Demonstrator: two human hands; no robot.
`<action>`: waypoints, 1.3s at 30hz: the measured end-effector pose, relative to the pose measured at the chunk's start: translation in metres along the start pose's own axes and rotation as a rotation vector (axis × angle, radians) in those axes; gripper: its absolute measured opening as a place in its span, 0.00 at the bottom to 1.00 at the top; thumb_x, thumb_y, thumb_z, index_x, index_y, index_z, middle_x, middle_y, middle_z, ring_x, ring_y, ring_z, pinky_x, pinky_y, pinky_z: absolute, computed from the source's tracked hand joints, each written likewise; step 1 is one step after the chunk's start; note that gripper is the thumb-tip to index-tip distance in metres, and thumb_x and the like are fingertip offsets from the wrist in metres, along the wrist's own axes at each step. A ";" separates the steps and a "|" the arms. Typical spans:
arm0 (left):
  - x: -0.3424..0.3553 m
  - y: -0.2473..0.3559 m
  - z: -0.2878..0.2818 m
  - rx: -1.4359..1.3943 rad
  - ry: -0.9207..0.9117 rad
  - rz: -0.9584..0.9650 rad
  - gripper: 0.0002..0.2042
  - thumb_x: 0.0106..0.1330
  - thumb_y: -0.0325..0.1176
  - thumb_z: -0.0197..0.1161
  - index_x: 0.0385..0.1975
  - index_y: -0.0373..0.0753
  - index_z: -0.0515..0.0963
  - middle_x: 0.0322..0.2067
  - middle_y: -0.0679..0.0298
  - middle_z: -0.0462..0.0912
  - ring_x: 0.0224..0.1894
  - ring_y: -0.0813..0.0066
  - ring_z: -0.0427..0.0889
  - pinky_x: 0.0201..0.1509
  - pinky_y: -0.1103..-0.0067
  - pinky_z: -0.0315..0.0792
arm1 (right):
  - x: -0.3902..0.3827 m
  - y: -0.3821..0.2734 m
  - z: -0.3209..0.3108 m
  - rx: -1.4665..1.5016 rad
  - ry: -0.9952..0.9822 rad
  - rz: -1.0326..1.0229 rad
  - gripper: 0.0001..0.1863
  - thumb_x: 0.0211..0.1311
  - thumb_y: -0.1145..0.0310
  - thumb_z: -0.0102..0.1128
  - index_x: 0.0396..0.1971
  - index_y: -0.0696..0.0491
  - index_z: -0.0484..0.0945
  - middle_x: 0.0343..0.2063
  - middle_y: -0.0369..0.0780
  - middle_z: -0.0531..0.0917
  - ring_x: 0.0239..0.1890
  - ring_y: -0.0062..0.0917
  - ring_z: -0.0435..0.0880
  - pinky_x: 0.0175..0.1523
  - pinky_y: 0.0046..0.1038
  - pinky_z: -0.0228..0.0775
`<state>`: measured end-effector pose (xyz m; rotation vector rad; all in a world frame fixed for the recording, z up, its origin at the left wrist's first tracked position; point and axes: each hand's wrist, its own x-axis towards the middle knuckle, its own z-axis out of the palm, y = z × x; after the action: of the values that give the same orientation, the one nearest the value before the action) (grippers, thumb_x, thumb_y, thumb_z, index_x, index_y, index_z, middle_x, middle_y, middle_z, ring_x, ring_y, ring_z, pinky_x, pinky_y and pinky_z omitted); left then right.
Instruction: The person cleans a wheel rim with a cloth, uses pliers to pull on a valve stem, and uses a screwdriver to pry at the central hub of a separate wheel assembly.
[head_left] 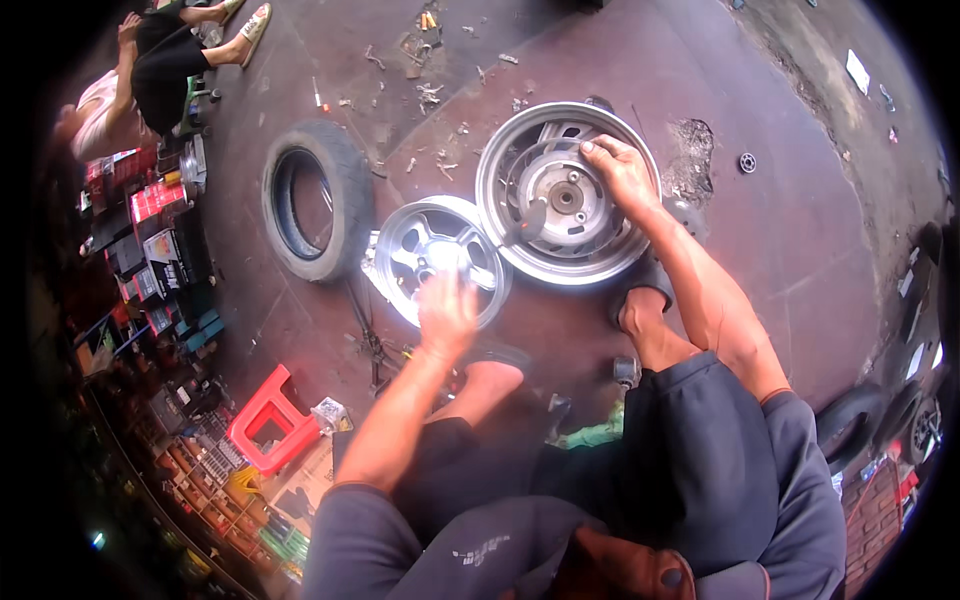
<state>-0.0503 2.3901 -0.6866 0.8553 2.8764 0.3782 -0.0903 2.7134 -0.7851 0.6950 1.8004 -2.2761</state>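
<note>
My right hand [622,175] grips the right side of a large silver wheel rim [491,225], its fingers curled over toward the inside. A brake disc [520,185] and a round hub [566,200] sit in the middle of this rim. Low on the disc shows a dark, blurred shape [533,220] that I cannot make out. Motion smears my left hand [447,310], which is over the lower part of a smaller, shiny spoked wheel rim [400,225]; whether it holds anything is hidden by the blur. The two rims lie side by side, touching or nearly so.
A black tyre [350,200] stands left of the rims. Beyond it are stacked boxes [160,200] and a seated person [150,75]. A red plastic stool [278,420] is at lower left. A small bearing-like ring [748,163] lies right; scraps litter the far floor.
</note>
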 end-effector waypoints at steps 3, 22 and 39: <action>-0.023 0.042 0.010 -0.061 -0.082 -0.067 0.28 0.59 0.24 0.56 0.61 0.26 0.61 0.36 0.43 0.75 0.38 0.49 0.75 0.46 0.62 0.70 | -0.001 -0.005 0.003 -0.057 0.007 0.004 0.15 0.64 0.59 0.57 0.38 0.56 0.81 0.31 0.37 0.83 0.37 0.18 0.78 0.45 0.23 0.68; 0.045 0.024 -0.027 -0.019 -0.331 1.067 0.17 0.49 0.33 0.58 0.39 0.34 0.76 0.27 0.63 0.73 0.33 0.69 0.76 0.44 0.70 0.72 | -0.010 -0.023 0.008 -0.098 0.000 -0.010 0.15 0.66 0.60 0.56 0.37 0.58 0.79 0.30 0.35 0.81 0.33 0.16 0.75 0.41 0.21 0.68; 0.185 0.160 0.018 0.162 0.172 0.666 0.09 0.46 0.35 0.59 0.20 0.36 0.78 0.23 0.50 0.83 0.26 0.59 0.83 0.31 0.64 0.73 | -0.018 0.017 0.007 0.337 -0.074 -0.477 0.15 0.66 0.64 0.55 0.49 0.55 0.75 0.39 0.36 0.80 0.44 0.21 0.76 0.52 0.28 0.68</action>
<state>-0.1181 2.6248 -0.6678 1.8939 2.7101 0.2824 -0.0693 2.6992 -0.7902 0.2254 1.7068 -2.9108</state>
